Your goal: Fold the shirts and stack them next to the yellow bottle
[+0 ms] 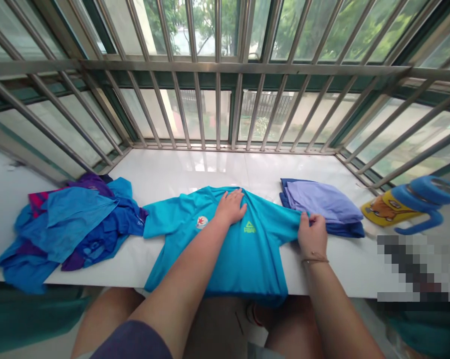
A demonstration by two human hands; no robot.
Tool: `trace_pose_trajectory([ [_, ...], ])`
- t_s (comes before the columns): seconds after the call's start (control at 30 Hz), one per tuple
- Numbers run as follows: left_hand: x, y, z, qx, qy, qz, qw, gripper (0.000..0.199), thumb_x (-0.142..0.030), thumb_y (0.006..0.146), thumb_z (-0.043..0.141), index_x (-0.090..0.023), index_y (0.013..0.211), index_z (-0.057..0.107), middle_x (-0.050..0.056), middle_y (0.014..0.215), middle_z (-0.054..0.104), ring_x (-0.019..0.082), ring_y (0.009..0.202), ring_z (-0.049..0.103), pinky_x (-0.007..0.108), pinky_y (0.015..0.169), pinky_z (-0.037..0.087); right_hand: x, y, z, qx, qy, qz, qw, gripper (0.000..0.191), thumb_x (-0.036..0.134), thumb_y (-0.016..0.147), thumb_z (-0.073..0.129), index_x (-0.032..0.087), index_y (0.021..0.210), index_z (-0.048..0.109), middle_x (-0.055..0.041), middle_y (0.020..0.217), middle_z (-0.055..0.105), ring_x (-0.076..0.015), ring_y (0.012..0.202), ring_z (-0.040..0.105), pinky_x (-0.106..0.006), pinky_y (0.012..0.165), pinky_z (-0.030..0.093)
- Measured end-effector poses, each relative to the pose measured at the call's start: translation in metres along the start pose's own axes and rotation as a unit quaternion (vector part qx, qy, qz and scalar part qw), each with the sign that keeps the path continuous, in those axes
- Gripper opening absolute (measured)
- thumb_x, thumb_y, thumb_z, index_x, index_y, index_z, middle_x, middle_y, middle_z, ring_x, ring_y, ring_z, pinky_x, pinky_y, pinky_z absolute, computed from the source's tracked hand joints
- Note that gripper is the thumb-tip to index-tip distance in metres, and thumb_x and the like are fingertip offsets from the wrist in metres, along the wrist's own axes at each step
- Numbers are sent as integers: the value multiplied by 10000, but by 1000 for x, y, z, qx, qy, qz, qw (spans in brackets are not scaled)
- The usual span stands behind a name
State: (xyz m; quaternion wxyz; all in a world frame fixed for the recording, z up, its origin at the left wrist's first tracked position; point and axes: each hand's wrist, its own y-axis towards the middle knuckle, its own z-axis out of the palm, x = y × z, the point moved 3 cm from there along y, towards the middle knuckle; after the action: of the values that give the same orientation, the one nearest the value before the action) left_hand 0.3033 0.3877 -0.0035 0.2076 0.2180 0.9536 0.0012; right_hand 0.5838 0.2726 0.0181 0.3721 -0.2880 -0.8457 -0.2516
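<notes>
A turquoise short-sleeved shirt (228, 259) lies spread on the white ledge, its collar toward the window and its hem hanging over the front edge. My left hand (231, 206) rests flat on the upper chest, just below the collar, with its fingers extended, between a round badge and a green logo. At the end of the right sleeve, my right hand (312, 230) pinches the cuff between thumb and fingers. A bracelet circles that wrist.
A loose heap of blue, purple and pink clothes (79, 219) lies at the left. Folded lilac and dark blue clothes (322, 202) sit at the right, beside a blue and yellow bottle (408, 202). Metal bars (225, 67) line the window behind the white ledge (225, 167).
</notes>
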Motion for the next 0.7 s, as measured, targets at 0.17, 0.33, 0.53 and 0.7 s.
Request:
trace_pose_trajectory([
  [0.17,1,0,0,9,3,9,1000,609,-447,1065,527,-192,1618,533,118,1793,408,286,1669,364,560,1404,193,38,26,-15,-27,-104,-112,988,398,595,987,542,225,1096,641,-95,947,710,-251,778,601,-340,731,377],
  [0.33,-1,-2,-3,0,9,6,1000,561,-439,1056,519,-234,1574,583,75,1788,427,268,1665,372,555,1399,220,72,65,-8,73,-260,-134,953,350,425,1055,549,191,1228,743,-151,992,777,-282,848,691,-347,745,426],
  [0.53,-1,-1,-3,2,9,-7,1000,573,-444,1066,488,-255,1600,574,69,1796,409,279,1677,350,582,1402,199,75,72,0,145,-260,-162,941,364,299,992,601,140,1282,754,-185,1152,795,-319,1025,727,-392,869,528],
  [0.7,0,3,-1,31,16,4,999,606,-431,1078,467,-236,1651,508,81,1828,333,276,1708,277,612,1405,157,99,-17,-11,74,-145,-491,856,293,246,1090,533,210,1304,729,-111,1101,753,-247,981,680,-350,875,505],
])
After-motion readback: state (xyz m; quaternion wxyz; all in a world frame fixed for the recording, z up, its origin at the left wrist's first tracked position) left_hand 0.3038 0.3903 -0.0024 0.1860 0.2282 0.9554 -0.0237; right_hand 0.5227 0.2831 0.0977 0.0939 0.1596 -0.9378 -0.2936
